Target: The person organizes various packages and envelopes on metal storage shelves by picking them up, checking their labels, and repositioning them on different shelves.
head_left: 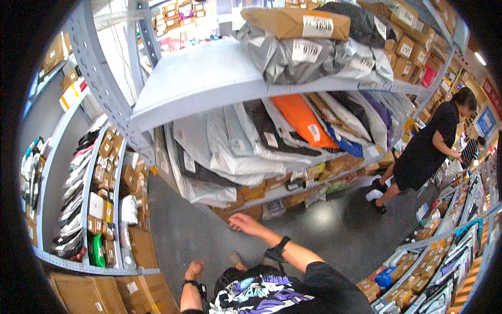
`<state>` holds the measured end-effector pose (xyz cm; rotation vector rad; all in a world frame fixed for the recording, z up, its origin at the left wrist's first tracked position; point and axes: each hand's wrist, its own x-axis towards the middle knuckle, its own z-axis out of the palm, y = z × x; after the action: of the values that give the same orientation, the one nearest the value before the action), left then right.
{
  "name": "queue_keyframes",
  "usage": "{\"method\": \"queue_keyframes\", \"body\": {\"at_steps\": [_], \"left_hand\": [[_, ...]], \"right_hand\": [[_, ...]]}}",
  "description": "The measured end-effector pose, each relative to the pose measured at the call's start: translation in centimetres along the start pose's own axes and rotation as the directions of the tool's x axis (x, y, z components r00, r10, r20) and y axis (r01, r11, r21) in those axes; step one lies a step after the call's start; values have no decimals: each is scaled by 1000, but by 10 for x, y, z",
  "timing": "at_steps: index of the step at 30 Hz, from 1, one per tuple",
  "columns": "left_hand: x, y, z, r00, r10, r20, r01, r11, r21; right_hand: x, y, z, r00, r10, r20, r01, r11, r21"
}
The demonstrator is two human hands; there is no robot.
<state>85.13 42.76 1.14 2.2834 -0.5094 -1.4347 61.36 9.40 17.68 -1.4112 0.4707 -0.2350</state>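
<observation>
My right hand point(246, 224) reaches forward over the grey floor, below the lower front edge of the shelf. Its fingers are loosely stretched with nothing seen in them, and it is apart from the parcels. Down at my left side hangs my left hand point(194, 269), fingers curled in and no thing visible in it. The nearest things are the white mailer bags point(230, 152) standing in a packed row on the shelf, among them an orange mailer bag point(303, 121). Cartons point(248, 194) fill the tier beneath.
Above the row, a brown parcel point(295, 24) lies on a grey plastic mailer point(285, 56) on the top shelf board point(193, 73). Shelves with cartons point(107, 149) stand left; large cardboard boxes point(112, 293) sit lower left. A person in black point(429, 144) stands in the right aisle beside more parcel racks.
</observation>
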Motion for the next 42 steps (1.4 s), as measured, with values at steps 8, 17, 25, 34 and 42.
{"method": "queue_keyframes", "body": {"at_steps": [8, 17, 25, 34, 42], "left_hand": [[31, -26, -23, 997, -75, -8, 71, 966, -248], [117, -49, -143, 987, 5, 159, -14, 998, 54], [133, -62, -260, 991, 127, -38, -126, 803, -583], [183, -32, -368, 965, 212, 157, -98, 840, -534], [277, 110, -515, 986, -29, 164, 72, 962, -262]], "right_hand": [[90, 5, 20, 937, -286, -198, 233, 939, -253], [122, 28, 121, 978, -181, 101, 202, 941, -273], [212, 79, 183, 996, 77, -46, -81, 993, -90], [340, 141, 183, 998, 61, -19, -63, 875, -479], [522, 71, 195, 921, 235, -311, -316, 917, -243]]}}
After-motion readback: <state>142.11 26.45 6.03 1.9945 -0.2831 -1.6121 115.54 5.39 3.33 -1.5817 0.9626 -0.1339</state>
